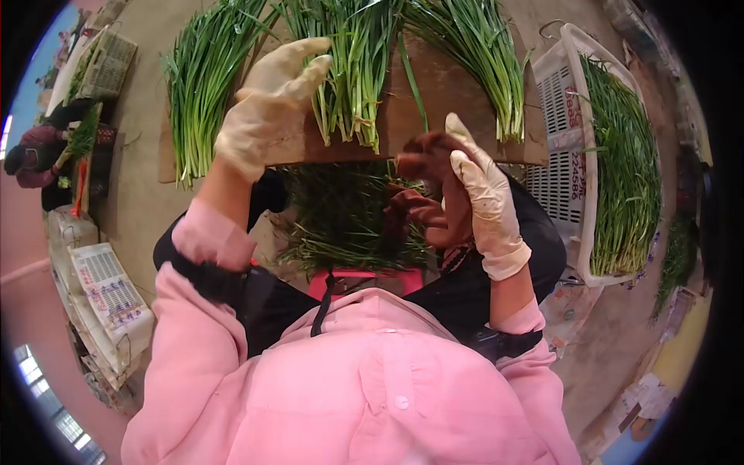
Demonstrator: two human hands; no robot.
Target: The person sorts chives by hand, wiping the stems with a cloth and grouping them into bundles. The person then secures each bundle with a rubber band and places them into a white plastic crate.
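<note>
My left hand (267,101), in a pale thin glove, is raised over the wooden board (291,147), its fingers apart and holding nothing, beside the middle bunch of green stalks (349,77). In my right hand (484,194), gloved alike, a dark reddish-brown cloth or glove (446,186) hangs in front of the board's near edge, partly blurred. One more bunch (203,93) lies on the board at the left, another (477,62) at the right, cut ends toward me.
Loose greens (349,217) lie below the board, between my knees, above a pink object (407,280). A white crate (589,155) full of greens stands at the right. Stacked white crates (116,298) are at the left; a co-worker (43,155) sits farther off.
</note>
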